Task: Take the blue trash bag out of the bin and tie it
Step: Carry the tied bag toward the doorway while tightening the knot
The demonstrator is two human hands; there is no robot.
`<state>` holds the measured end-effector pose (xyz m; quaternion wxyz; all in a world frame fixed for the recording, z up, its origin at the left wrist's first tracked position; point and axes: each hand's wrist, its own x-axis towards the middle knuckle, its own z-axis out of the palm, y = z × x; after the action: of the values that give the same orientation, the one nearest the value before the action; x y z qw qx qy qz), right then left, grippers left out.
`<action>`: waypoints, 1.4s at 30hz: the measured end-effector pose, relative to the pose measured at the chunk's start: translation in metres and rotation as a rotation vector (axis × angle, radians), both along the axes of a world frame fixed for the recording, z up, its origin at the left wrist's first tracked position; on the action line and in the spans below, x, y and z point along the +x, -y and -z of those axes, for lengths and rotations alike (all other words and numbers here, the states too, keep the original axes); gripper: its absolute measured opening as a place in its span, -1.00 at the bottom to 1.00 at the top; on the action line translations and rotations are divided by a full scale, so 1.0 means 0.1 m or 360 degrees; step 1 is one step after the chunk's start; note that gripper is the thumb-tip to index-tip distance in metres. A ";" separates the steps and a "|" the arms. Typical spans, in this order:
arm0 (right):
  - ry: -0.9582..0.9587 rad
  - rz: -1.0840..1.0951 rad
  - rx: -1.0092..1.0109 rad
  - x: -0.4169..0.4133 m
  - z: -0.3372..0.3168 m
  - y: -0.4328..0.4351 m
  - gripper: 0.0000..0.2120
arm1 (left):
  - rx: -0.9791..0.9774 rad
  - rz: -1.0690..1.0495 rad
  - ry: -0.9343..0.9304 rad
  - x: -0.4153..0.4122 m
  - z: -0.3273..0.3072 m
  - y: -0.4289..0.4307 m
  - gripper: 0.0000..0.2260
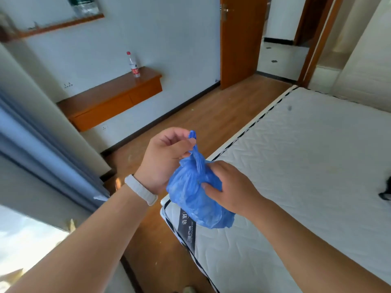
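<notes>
The blue trash bag (195,197) hangs in the air in front of me, above the corner of the mattress. Its top is gathered into a twisted neck that ends in a small tip. My left hand (164,157) pinches that neck near the tip, between thumb and fingers. My right hand (229,187) grips the crumpled body of the bag from the right, just below the neck. A white band sits on my left wrist. No bin is in view.
A bare white quilted mattress (306,176) fills the right side. Wooden floor (203,115) runs between it and the wall. A wall-mounted wooden shelf (110,100) carries a plastic bottle (133,64). Blue curtains (42,149) hang at left. An open door (239,41) stands beyond.
</notes>
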<state>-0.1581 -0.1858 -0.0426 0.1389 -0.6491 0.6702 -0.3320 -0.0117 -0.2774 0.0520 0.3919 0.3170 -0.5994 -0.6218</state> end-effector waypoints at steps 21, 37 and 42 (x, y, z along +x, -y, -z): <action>-0.0026 -0.0347 0.0153 1.58 0.11 2.00 -0.72 | 0.0031 -0.0394 -0.0101 1.83 0.29 1.70 -0.90; -0.0154 -0.0434 0.0180 2.48 0.13 3.47 -0.67 | -0.0037 -0.0405 -0.0105 2.63 0.29 3.16 -0.86; -0.0102 -0.0458 0.0224 2.49 0.26 3.85 -0.68 | 0.0036 -0.0442 -0.0079 2.61 0.42 3.52 -0.84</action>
<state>0.0910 -0.5705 -0.0690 0.2086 -0.7372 0.5961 -0.2400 0.2491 -0.6295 0.0103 0.4853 0.3859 -0.5328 -0.5759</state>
